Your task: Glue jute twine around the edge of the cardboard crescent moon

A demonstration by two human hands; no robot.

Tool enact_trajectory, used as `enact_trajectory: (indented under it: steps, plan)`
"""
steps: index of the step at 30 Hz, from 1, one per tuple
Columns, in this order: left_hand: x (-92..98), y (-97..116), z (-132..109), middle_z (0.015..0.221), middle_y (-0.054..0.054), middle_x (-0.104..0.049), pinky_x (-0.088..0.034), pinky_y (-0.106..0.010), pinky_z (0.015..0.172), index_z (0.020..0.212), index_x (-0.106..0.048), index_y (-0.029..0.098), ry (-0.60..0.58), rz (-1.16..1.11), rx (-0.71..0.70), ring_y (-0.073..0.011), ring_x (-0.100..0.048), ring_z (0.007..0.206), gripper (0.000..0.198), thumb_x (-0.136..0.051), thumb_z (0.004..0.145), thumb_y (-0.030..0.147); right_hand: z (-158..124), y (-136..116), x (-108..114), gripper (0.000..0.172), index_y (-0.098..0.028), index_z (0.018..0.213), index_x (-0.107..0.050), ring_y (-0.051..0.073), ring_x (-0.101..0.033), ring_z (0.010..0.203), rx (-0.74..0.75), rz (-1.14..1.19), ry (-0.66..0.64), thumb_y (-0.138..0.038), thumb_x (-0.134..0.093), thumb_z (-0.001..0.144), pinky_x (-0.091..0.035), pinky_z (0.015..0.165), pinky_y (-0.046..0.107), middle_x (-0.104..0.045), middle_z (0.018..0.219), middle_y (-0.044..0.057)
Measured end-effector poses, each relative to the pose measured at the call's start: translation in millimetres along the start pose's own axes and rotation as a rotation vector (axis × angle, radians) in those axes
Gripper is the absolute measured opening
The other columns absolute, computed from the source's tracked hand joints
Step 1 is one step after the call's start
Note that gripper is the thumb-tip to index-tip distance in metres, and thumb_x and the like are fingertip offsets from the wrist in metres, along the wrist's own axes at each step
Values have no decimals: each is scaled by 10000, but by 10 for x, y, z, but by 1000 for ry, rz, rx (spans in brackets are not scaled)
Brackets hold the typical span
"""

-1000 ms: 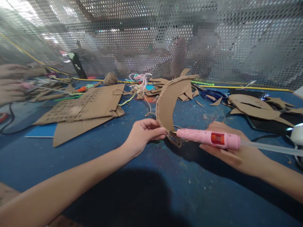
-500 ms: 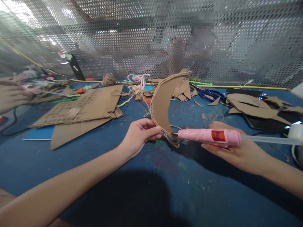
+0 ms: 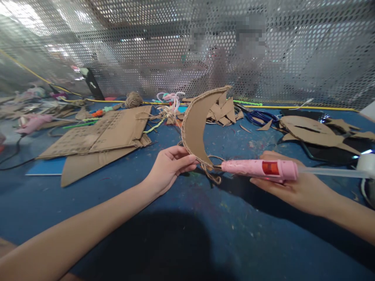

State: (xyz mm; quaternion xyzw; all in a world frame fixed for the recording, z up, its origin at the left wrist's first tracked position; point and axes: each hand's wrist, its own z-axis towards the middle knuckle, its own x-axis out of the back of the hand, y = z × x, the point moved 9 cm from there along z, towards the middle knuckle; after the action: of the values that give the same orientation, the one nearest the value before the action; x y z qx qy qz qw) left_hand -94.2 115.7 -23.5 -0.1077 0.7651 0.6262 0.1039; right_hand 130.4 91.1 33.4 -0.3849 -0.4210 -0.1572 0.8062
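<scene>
My left hand (image 3: 174, 168) pinches the lower outer edge of a cardboard crescent (image 3: 196, 123), which stands up off the table. Twine (image 3: 185, 127) runs along the crescent's outer rim, and a loose twine end (image 3: 216, 179) curls below its lower tip. My right hand (image 3: 295, 187) is wrapped round a pink hot glue gun (image 3: 246, 166) with a glue stick (image 3: 331, 173) sticking out of its back. The gun's nozzle is at the crescent's lower tip, by the twine; whether it touches I cannot tell.
Cardboard sheets (image 3: 117, 128) lie at left, with a ball of twine (image 3: 134, 100) behind them. A second pink glue gun (image 3: 34, 124) rests at far left. Cardboard scraps (image 3: 224, 111), blue cable (image 3: 262, 118) and a cut cardboard piece (image 3: 310, 130) lie along the back and right, before a perforated metal screen (image 3: 175, 47).
The crescent has tilted and shifted slightly left with my left hand. Another person's hand at far left has let go of the second glue gun and moved away.
</scene>
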Motion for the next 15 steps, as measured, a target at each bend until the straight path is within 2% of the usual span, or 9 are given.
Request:
enact_trajectory:
  steps: [8, 10, 13, 15]
  plan:
    - [23, 12, 10, 669, -2, -718, -555, -127, 569, 681, -649, 127, -1, -12, -4, -80, -670, 576, 301, -882, 514, 219, 20, -61, 52, 253, -219, 662, -474, 137, -469, 515, 68, -61, 18, -339, -542, 874, -396, 495, 280, -473, 589, -17]
    - [25, 15, 16, 660, 0, -715, -551, -118, 573, 680, -655, 127, -2, -23, -6, -74, -668, 577, 295, -882, 517, 220, 45, -6, 74, 260, -219, 655, -488, 146, -472, 520, 49, -69, 29, -357, -552, 865, -400, 502, 294, -498, 595, -6]
    - [39, 23, 31, 677, 1, -719, -553, -119, 587, 683, -660, 130, 8, -46, -18, -69, -664, 581, 282, -880, 523, 203, 104, 196, 73, 187, -221, 822, -607, 154, -521, 571, -36, 29, -5, -385, -537, 880, -444, 555, 313, -609, 747, 30]
    - [43, 30, 44, 694, 0, -724, -556, -121, 595, 696, -667, 133, 6, -66, -30, -66, -661, 587, 270, -876, 535, 193, 131, 404, 92, 207, -239, 969, -638, 141, -522, 538, -123, 112, -11, -392, -517, 899, -451, 544, 303, -632, 750, 20]
